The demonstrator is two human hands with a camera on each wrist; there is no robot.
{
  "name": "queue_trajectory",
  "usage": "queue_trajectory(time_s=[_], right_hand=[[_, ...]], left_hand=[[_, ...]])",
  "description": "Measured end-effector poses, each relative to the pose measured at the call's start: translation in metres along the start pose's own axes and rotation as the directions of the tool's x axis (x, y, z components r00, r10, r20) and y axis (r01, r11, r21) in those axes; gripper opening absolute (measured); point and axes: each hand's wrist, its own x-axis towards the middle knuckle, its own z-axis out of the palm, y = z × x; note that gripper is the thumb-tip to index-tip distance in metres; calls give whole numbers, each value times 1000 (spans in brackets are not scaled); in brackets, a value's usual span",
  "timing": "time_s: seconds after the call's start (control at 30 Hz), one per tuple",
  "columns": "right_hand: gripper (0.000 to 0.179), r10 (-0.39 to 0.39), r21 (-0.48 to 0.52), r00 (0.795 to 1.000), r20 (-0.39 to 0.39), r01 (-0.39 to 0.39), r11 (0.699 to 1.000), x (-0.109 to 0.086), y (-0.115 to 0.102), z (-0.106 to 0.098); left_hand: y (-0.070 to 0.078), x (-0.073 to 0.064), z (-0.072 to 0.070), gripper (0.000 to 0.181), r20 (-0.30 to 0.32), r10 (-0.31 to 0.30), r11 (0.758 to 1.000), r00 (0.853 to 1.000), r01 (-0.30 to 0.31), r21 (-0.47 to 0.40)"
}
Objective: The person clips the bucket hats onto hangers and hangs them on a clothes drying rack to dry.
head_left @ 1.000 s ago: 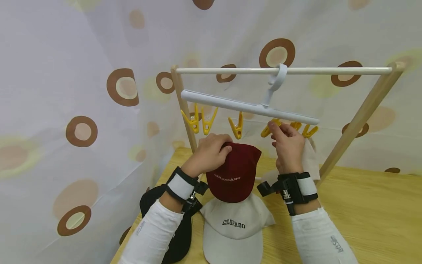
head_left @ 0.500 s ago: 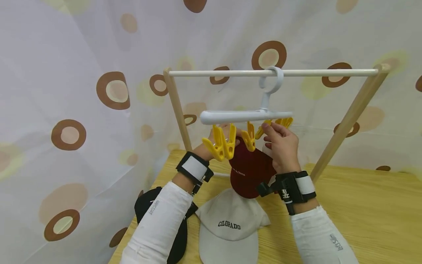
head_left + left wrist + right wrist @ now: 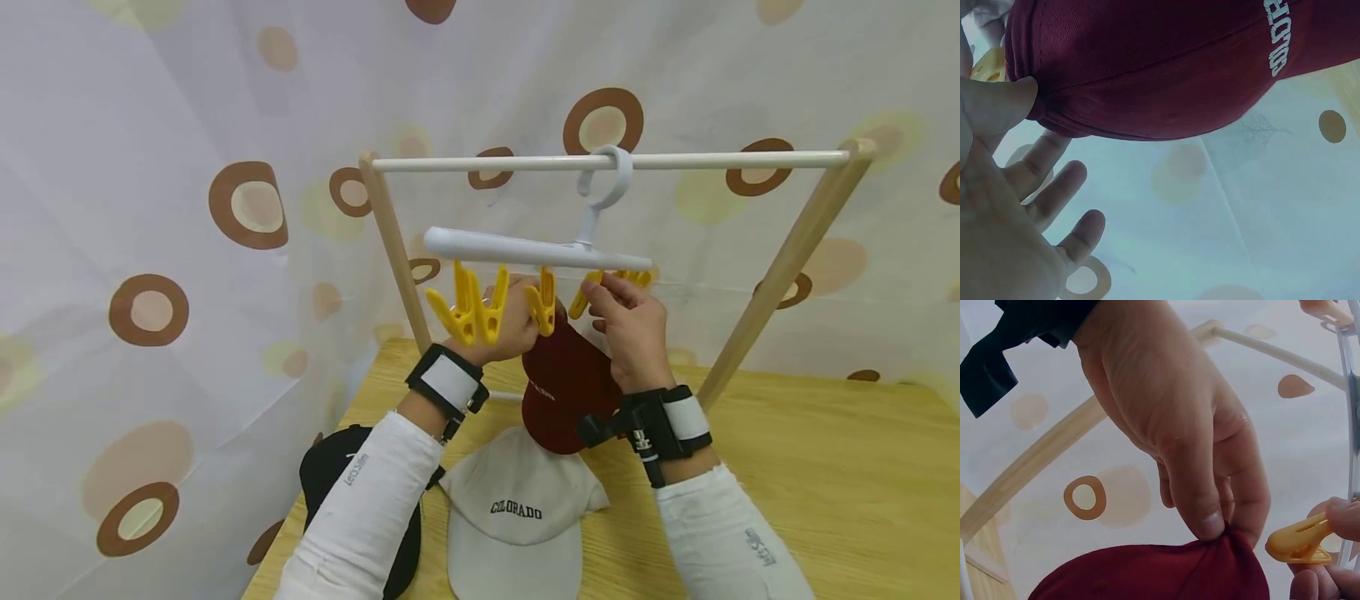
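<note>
My left hand pinches the edge of a maroon cap, which hangs upright from the fingers. In the left wrist view, the thumb presses the cap's fabric while the other fingers spread below. My right hand pinches a yellow clothespin under a white hanger. The right wrist view has this clothespin right beside the pinched cap edge, apart from it. Several other yellow clothespins hang from the hanger, some in front of my left hand.
The hanger hooks over a white rod between wooden posts. A white cap lies on the wooden table, and a black cap lies left of it, partly under my left forearm. A patterned curtain stands behind.
My left hand has carried the maroon cap right and up, behind the hanging clothespins and closer to the pinched one. The hanger has swung round. My right hand keeps its pinch.
</note>
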Motion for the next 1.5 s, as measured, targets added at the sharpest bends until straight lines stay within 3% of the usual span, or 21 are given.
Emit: queue_trajectory(time_s=[0.13, 0.2, 0.3, 0.4, 0.57, 0.7, 0.8, 1.0, 1.23, 1.37, 1.5], right_hand=[[50, -11, 5, 1000, -9, 11, 1000, -1, 1, 2], [45, -19, 12, 1000, -20, 19, 1000, -1, 1, 3], [32, -46, 26, 998, -39, 47, 999, -1, 2, 5], [18, -77, 37, 996, -49, 79, 996, -2, 2, 6], [9, -107, 40, 993, -55, 109, 993, -4, 1, 6], [9, -121, 30, 991, -58, 123, 992, -5, 1, 6], [9, -130, 35, 989, -64, 133, 991, -6, 1, 7], [8, -146, 53, 986, -79, 150, 987, -7, 2, 9], [9, -136, 53, 988, -76, 140, 989, -8, 1, 13], [9, -131, 59, 989, -69, 136, 989, -8, 1, 13], [9, -137, 77, 989, -61, 141, 987, -9, 2, 13]], left_hand=[[2, 3, 0, 23, 90, -38, 998, 995, 42, -44], [4, 4, -1, 22, 114, -63, 998, 992, 65, -15], [5, 3, -1, 21, 111, -86, 996, 990, 87, -3], [5, 2, 0, 21, 96, -66, 998, 993, 66, 1], [4, 1, 3, 22, 90, -68, 993, 994, 76, -94], [4, 2, 5, 26, 98, -95, 971, 991, 114, -211], [4, 2, 6, 31, 98, -91, 961, 991, 114, -253], [3, -1, 8, 36, 27, -71, 957, 997, 76, -278], [5, -1, 6, 37, -54, -95, 943, 994, 73, -324], [7, -2, 4, 34, -88, -90, 951, 992, 59, -305], [6, -4, 5, 32, -140, -41, 968, 989, 5, -251]])
